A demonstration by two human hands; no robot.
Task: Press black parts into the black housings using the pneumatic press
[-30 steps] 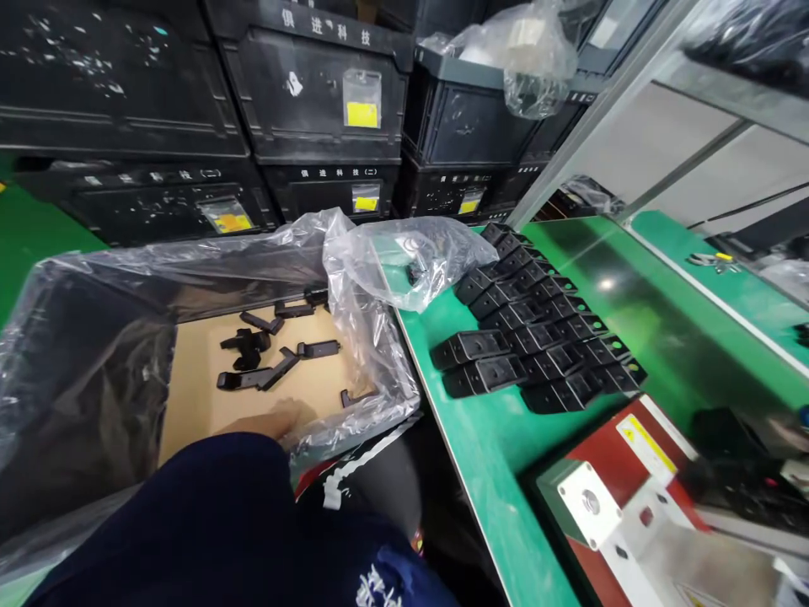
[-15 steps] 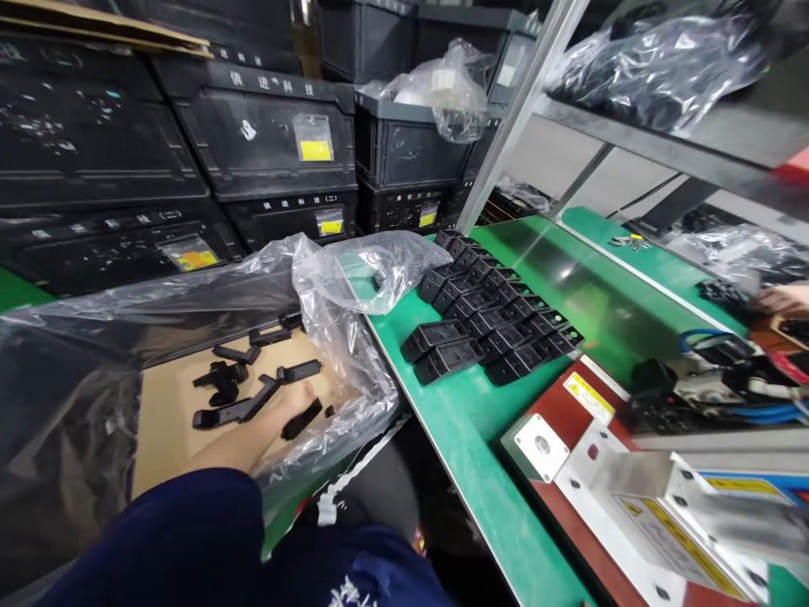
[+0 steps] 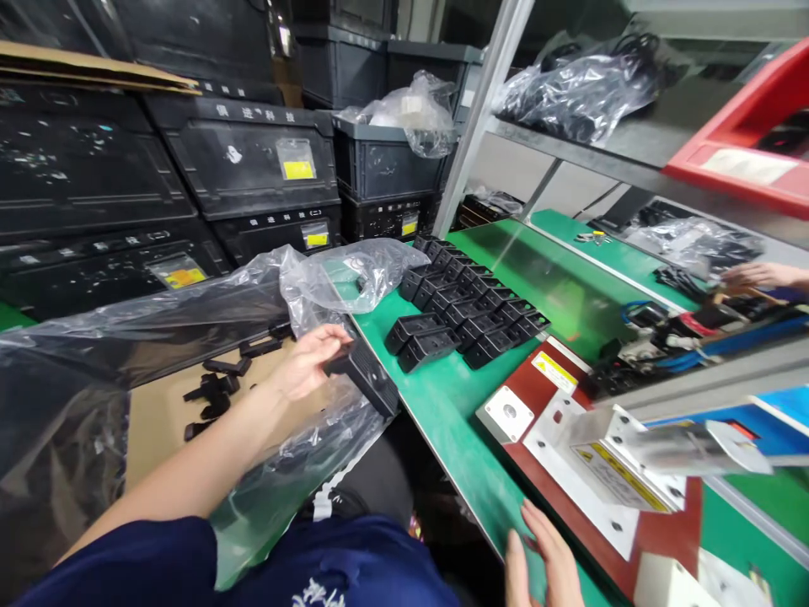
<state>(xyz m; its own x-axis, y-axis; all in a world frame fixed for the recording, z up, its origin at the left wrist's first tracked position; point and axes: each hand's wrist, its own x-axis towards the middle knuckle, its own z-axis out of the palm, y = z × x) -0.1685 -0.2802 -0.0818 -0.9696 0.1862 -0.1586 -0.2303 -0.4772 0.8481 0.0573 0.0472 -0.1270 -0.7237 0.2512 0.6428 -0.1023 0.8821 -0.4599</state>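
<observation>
My left hand (image 3: pixel 313 362) grips a black bracket-like plastic part (image 3: pixel 365 377), with the fingertips on its upper end. The part is tilted over the near rim of a box lined with clear plastic (image 3: pixel 265 468). Below the hand, several loose black parts (image 3: pixel 215 392) lie on cardboard inside this box. My right hand (image 3: pixel 543 556) is at the bottom of the view, beside the red-brown base of a fixture, fingers apart and holding nothing. Rows of similar black parts (image 3: pixel 430 337) stand on the green bench (image 3: pixel 436 421).
A metal fixture (image 3: pixel 619 464) with warning labels is mounted on the bench at the right. Black crates (image 3: pixel 253 160) are stacked behind the box. A metal shelf post (image 3: pixel 480 118) rises at the bench's far edge. Another person's hand (image 3: pixel 764 274) shows at far right.
My left hand has lifted out of the box and moved right toward the bench with a black part. My right hand has come into view. The camera view has turned slightly right.
</observation>
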